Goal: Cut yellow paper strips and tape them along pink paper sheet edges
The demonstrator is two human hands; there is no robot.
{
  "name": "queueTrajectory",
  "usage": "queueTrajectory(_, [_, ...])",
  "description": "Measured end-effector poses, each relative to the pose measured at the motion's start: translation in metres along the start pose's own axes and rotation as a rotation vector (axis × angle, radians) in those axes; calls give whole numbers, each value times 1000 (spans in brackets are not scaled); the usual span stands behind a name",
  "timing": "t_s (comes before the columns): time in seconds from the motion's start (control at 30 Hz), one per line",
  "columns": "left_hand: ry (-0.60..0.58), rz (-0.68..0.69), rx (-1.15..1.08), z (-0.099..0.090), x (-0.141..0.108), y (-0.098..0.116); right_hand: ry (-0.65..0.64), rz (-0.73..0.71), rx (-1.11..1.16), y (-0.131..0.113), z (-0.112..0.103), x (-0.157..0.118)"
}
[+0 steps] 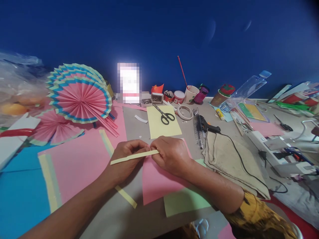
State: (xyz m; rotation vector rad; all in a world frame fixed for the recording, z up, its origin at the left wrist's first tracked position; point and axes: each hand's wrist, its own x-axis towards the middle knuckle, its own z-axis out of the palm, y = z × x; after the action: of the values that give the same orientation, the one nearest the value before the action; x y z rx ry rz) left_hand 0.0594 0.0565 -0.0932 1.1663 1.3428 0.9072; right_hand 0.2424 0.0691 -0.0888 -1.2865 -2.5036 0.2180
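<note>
My left hand (128, 157) is closed, its fingertips at the upper left edge of a pink paper sheet (159, 182). My right hand (171, 154) lies over the same sheet, pinching the end of a narrow yellow paper strip (134, 156). This strip stretches leftward across the front of my left hand. Both hands meet at the fingertips, which are partly hidden. Part of a light green sheet (184, 202) shows beneath the pink one. Another yellow strip (127, 197) rests on the grey table below my left hand. Black scissors (165, 116) lie on a yellow sheet (164, 131) beyond my hands.
Pleated paper fans (79, 96) stand at left, above large pink sheets (82, 166). To the right are a tape roll (185, 113), a ruler (198, 129), a black glue gun (208, 126) and a folded cloth (231, 159) crossed by a cable. Cups line the blue wall.
</note>
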Motion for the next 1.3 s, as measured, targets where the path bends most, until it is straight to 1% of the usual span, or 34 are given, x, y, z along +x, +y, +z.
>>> queueTrajectory(0.1, [-24,6,-21,0,0,-1,-6,42,13,-1,0,0])
queueTrajectory(0.27, [-14,35,0,0,1,-1,8,123,99,-1,1,1])
queueTrajectory(0.43, [-45,32,58,-3,-3,6,48,237,293,0,-1,2])
queueTrajectory(0.5, [-32,45,92,-3,-4,7,59,293,381,1,-2,4])
queueTrajectory(0.67, [-17,-26,60,-4,-2,-1,52,421,565,6,-3,8])
queueTrajectory(0.77, [-11,-37,53,-5,-1,-3,37,440,655,8,-2,8])
queueTrajectory(0.93, [-33,-10,42,-4,-1,1,24,417,723,9,0,8])
queueTrajectory(1.07, [37,18,149,-1,-1,3,3,409,750,8,-1,8])
queueTrajectory(1.13, [58,-12,165,-1,-2,3,14,423,736,13,-4,10])
queueTrajectory(1.2, [54,-54,165,-2,-2,4,43,457,718,23,-9,12])
queueTrajectory(1.3, [57,-83,169,-3,-2,6,125,527,658,49,-21,18])
